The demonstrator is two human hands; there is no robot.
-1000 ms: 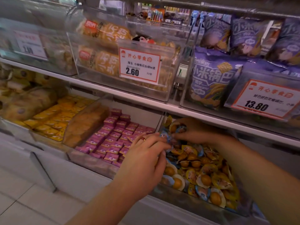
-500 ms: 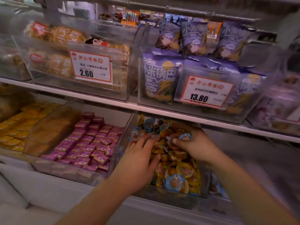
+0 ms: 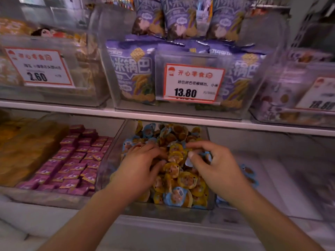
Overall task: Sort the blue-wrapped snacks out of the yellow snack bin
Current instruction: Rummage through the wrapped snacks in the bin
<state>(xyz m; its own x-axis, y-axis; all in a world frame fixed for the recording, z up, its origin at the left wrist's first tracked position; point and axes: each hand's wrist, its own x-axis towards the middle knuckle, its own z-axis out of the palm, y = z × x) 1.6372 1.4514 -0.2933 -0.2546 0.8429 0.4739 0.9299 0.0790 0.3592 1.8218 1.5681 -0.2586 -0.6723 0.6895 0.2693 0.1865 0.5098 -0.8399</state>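
- The bin [image 3: 116,160] is made of clear, glossy plastic.
- The snacks [image 3: 186,180] are wrapped in shiny film.
- The price card [image 3: 193,83] is printed on smooth paper.

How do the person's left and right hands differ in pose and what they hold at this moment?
The left hand lies palm-down with fingers spread on the pile of snacks, gripping nothing visible; the right hand has fingers curled and pinches a blue-wrapped snack between thumb and fingers. The left hand sits toward the bin's left side, the right hand toward its right wall. Both are inside the clear bin of mixed yellow and blue snacks.
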